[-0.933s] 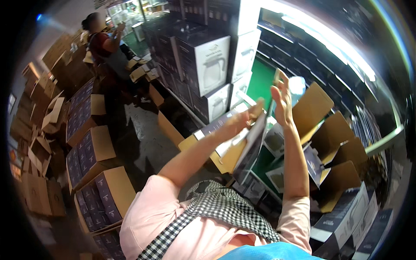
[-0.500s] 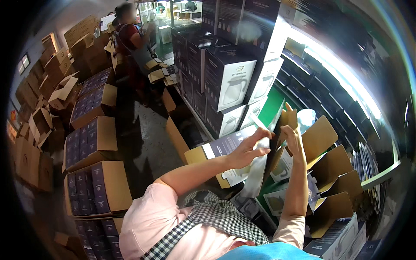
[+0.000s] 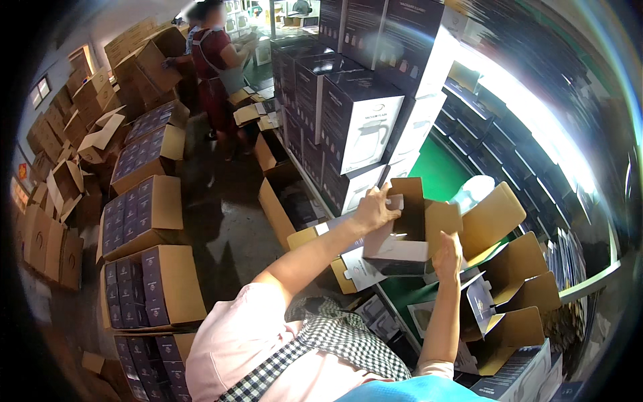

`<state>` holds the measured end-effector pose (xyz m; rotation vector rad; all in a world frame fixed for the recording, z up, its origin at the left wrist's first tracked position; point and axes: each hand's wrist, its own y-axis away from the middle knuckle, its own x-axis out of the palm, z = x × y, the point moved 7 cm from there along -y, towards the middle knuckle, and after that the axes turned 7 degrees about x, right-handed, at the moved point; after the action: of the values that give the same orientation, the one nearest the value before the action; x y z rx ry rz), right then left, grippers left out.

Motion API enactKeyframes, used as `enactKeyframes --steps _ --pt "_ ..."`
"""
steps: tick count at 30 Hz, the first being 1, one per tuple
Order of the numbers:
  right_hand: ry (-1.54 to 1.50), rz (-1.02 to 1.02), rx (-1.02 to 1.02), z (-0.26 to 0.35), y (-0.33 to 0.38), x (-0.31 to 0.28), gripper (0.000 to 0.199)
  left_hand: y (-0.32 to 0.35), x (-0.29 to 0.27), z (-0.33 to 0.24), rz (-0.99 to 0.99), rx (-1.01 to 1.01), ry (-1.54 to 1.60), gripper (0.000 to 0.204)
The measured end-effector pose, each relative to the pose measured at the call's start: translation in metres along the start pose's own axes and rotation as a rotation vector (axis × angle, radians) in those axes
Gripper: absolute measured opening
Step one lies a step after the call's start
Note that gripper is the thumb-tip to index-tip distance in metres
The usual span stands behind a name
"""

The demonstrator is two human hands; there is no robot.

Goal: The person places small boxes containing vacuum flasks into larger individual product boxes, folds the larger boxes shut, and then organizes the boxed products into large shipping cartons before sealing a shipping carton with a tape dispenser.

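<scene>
An unfolded cardboard carton (image 3: 396, 250), white and dark outside and brown inside, is held up between my hands with its top flaps standing open. My left hand (image 3: 375, 213) grips its left wall, fingers curled over the edge. On the opposite side, my right hand (image 3: 448, 256) is closed against the right wall, just below a brown flap; some of its fingers are hidden. Flat printed cartons (image 3: 358, 269) lie under my left forearm. Beside my right forearm stand open brown-lined cartons (image 3: 512, 271).
Dark flask boxes (image 3: 362, 120) are stacked high ahead on the green-topped table (image 3: 439, 167). A clear plastic bag (image 3: 474, 193) lies beyond the carton. Large shipping boxes (image 3: 167, 281) filled with dark boxes line the floor at left. A person (image 3: 218, 67) in dark red stands far off.
The carton was nearly flat and upright between my hands; now it is spread into a square tube. My left hand has moved left, and my right hand has come lower.
</scene>
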<state>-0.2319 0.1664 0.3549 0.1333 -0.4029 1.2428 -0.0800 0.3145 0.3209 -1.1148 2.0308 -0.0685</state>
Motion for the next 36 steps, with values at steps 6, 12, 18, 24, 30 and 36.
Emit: enactKeyframes --steps 6,12,18,24,30,36 --pt "0.701 0.055 -0.201 0.020 0.029 0.033 0.115 -0.003 0.020 0.014 0.038 -0.037 -0.066 0.091" --pt "0.814 -0.145 -0.393 0.082 0.078 0.056 0.070 -0.021 -0.079 -0.125 0.146 0.130 -0.195 0.071" --pt "0.899 0.011 -0.402 0.025 0.051 0.033 0.038 -0.015 -0.003 -0.027 -0.069 0.159 -0.616 0.080" --pt "0.840 -0.595 -0.446 -0.029 0.050 -0.021 0.118 0.010 0.032 -0.041 0.186 0.289 -0.265 0.073" --pt "0.993 -0.328 -0.367 -0.043 0.034 -0.018 0.068 0.013 0.023 -0.030 0.135 0.471 -0.143 0.031" --pt "1.304 -0.173 0.078 -0.048 0.005 -0.017 0.074 0.013 0.028 -0.017 -0.083 0.313 0.087 0.035"
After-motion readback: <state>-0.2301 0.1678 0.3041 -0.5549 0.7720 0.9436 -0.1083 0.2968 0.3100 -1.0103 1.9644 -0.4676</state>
